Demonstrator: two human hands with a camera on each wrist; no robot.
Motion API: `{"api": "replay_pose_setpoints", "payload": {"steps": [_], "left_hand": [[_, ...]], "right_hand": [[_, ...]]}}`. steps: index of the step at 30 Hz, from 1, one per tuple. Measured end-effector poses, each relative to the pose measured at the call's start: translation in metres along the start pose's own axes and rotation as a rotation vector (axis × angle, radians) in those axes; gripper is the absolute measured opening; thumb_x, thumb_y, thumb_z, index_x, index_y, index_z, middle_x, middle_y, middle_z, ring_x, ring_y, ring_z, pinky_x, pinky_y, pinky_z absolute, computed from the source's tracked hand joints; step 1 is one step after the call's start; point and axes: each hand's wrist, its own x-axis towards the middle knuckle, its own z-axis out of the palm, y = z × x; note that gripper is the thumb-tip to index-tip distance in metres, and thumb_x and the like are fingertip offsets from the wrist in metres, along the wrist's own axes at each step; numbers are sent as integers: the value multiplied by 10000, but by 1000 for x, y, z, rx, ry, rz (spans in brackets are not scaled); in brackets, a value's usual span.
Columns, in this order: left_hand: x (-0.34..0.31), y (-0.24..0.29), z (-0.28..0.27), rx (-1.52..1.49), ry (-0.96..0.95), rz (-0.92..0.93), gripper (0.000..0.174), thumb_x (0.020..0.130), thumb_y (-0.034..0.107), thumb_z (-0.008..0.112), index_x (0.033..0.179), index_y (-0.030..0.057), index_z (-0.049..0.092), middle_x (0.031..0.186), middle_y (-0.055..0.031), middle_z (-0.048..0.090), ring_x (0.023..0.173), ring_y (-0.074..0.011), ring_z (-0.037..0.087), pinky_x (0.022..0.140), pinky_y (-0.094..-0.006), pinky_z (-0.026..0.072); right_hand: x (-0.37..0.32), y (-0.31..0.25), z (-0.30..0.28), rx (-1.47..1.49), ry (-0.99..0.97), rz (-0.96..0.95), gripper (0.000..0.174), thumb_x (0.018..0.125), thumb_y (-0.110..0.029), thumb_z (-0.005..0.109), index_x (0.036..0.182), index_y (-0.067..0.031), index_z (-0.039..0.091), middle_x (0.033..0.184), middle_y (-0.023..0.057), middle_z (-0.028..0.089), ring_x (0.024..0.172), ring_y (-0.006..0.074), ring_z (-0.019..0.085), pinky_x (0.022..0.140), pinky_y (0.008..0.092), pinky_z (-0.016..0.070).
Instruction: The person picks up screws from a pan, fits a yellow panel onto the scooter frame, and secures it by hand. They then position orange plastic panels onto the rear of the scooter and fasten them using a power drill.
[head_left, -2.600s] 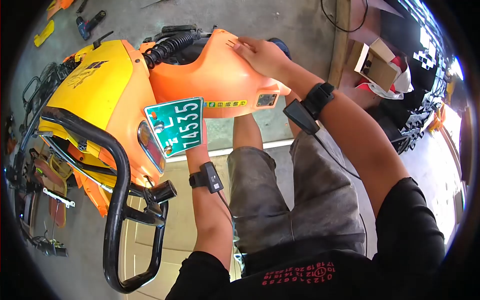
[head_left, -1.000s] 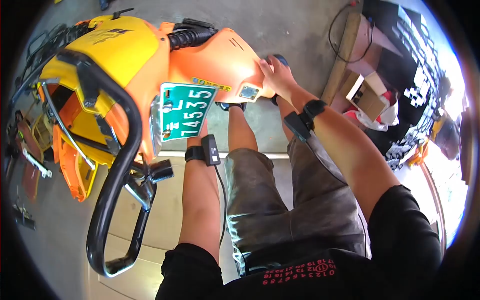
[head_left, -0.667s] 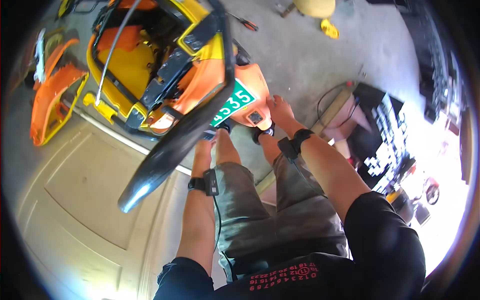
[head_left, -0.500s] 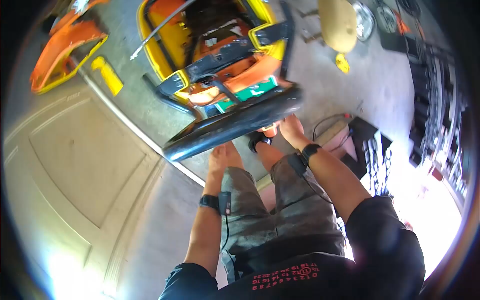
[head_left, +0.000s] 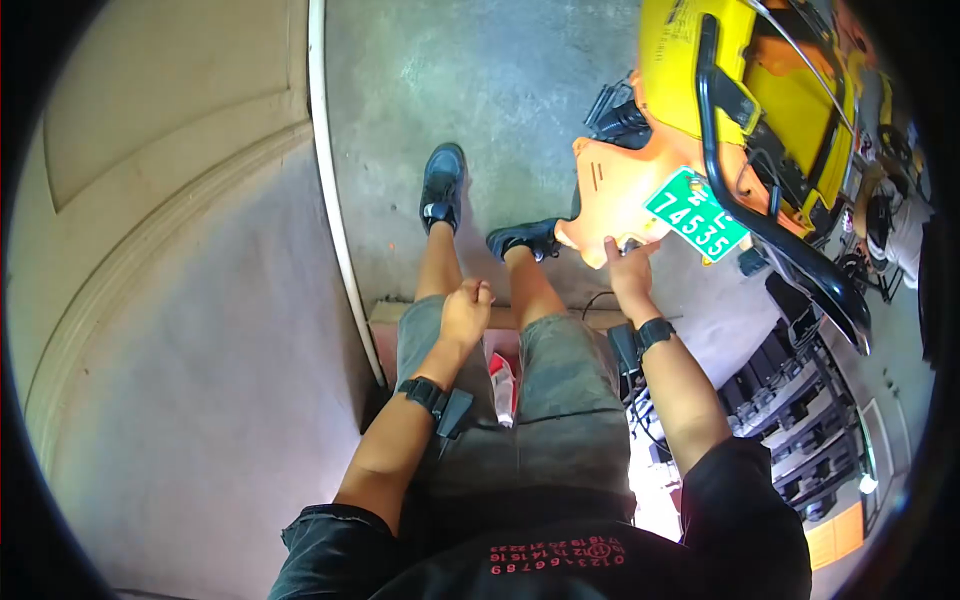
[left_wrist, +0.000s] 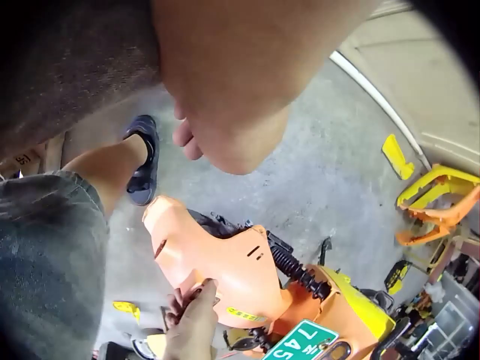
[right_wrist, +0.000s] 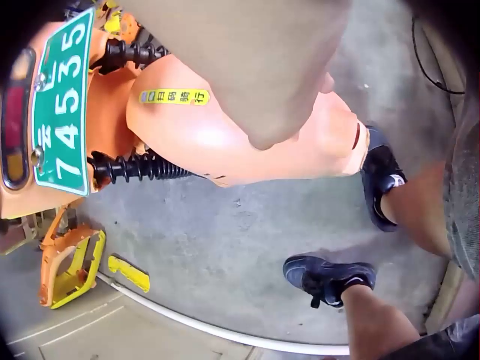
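Note:
The orange rear fender (head_left: 618, 190) belongs to a yellow-and-orange scooter, beside its green number plate (head_left: 698, 215). At the fender's lower end, the right hand (head_left: 632, 278) grips the edge; in the left wrist view, the right hand (left_wrist: 193, 322) has its thumb on the panel and fingers curled beneath. From the right wrist, the hand (right_wrist: 262, 75) covers part of the fender (right_wrist: 195, 142) and its fingertips are mostly hidden. The left hand (head_left: 466, 314) is held before the knee with fingers curled, apart from the scooter; nothing shows in the left hand (left_wrist: 232, 135) from its wrist either.
A black tubular bar (head_left: 712, 120) curves behind the plate. Two shoed feet (head_left: 442, 188) stand by the fender. A white strip (head_left: 328, 170) edges the floor beside a beige panel (head_left: 170, 90). Loose orange-yellow bodywork (right_wrist: 71, 262) and a yellow piece (right_wrist: 129, 273) lie on the floor.
The head view has turned, and the scooter now appears at the upper right. The left hand has come away from the scooter's side. The right hand remains at the fender's end.

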Motion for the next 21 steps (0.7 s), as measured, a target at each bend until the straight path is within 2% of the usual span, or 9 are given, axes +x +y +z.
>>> {"api": "replay_pose_setpoints", "payload": {"steps": [3, 6, 8, 12, 13, 16, 17, 20, 21], "left_hand": [[-4, -12, -10, -92, -17, -4, 279, 983, 246, 494, 1022, 0, 619, 849, -159, 712, 816, -259, 714, 743, -348, 543], [-1, -23, -24, -131, -2, -6, 264, 985, 230, 491, 1022, -2, 612, 855, -164, 708, 797, -247, 715, 733, -342, 545], [1, -23, -36, -205, 50, -17, 290, 965, 273, 476, 968, 28, 631, 819, -159, 696, 823, -345, 678, 754, -410, 520], [10, -30, -45, -335, 13, -48, 295, 971, 263, 472, 972, 13, 628, 826, -150, 696, 820, -315, 681, 757, -386, 517], [11, -24, -53, -300, -1, -56, 295, 970, 262, 477, 964, 11, 631, 820, -148, 692, 813, -304, 683, 759, -380, 515], [15, -26, -54, -309, -19, -64, 289, 965, 257, 482, 957, 10, 632, 816, -149, 691, 812, -305, 681, 761, -377, 514], [17, -26, -58, -255, -39, -29, 260, 992, 222, 492, 975, -8, 611, 793, -125, 671, 745, -209, 687, 708, -324, 537], [14, -28, -67, -130, -44, 30, 257, 985, 217, 485, 958, -3, 617, 779, -138, 682, 750, -241, 688, 713, -346, 533], [12, -24, -72, -125, -41, 6, 262, 978, 214, 480, 939, -3, 623, 786, -152, 690, 755, -268, 687, 719, -361, 530]], "right_hand": [[15, 10, 14, 4, 9, 3, 1159, 823, -512, 647, 1399, 211, -53, 1087, 333, 627, 1024, 427, 632, 886, 447, 505], [17, 8, 7, -9, -24, -13, 1070, 811, -531, 670, 1331, 257, 167, 1063, 334, 631, 1014, 435, 629, 876, 427, 498], [3, -2, -1, -17, 79, -31, 1008, 802, -522, 686, 1310, 238, 263, 1088, 346, 618, 1043, 436, 617, 904, 414, 486], [5, -1, -1, -43, 89, -46, 970, 797, -525, 692, 1272, 231, 314, 1051, 339, 632, 1024, 426, 630, 912, 416, 479], [33, 23, 18, -125, 65, -57, 914, 804, -516, 694, 1218, 226, 358, 928, 279, 669, 929, 348, 676, 795, 400, 533], [59, 41, 36, -94, 19, -36, 822, 814, -493, 698, 1171, 192, 418, 805, 206, 670, 781, 257, 694, 636, 364, 554], [75, 56, 47, -60, 5, -45, 749, 821, -452, 712, 1139, 166, 433, 804, 165, 659, 658, 210, 669, 507, 331, 528], [78, 63, 54, 44, 80, -120, 738, 816, -419, 733, 1147, 158, 413, 834, 159, 660, 609, 222, 654, 487, 335, 522], [38, 18, 17, 67, -23, 51, 756, 812, -400, 745, 1201, 144, 393, 872, 161, 664, 640, 225, 660, 478, 329, 525]]}}
